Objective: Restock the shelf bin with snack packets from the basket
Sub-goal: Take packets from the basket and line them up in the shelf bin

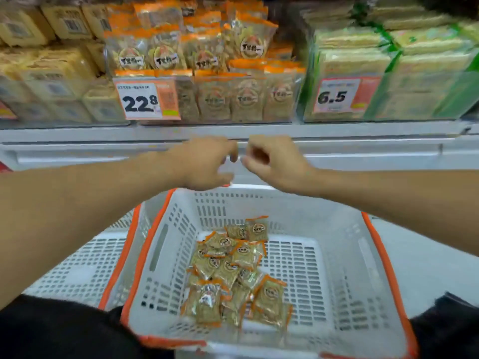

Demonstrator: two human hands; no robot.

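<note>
A white plastic basket (337,268) with orange rims sits below me, holding several small snack packets (233,270) with orange-edged clear wrappers, piled near its middle. Above it, the clear shelf bin (280,99) is stacked with the same packets behind a 22.8 price tag (146,101). My left hand (204,161) and my right hand (274,163) hover side by side over the basket's far rim, in front of the white shelf edge. Both hands hold nothing; the left hand's fingers are loosely spread, the right hand's fingers are curled inward.
Yellow boxed goods (51,73) fill the bin to the left. Green-banded packs (394,81) with a 6.5 tag fill the bin to the right. A second white basket (85,263) lies under the first, at the left. The white shelf ledge (375,149) runs across the view.
</note>
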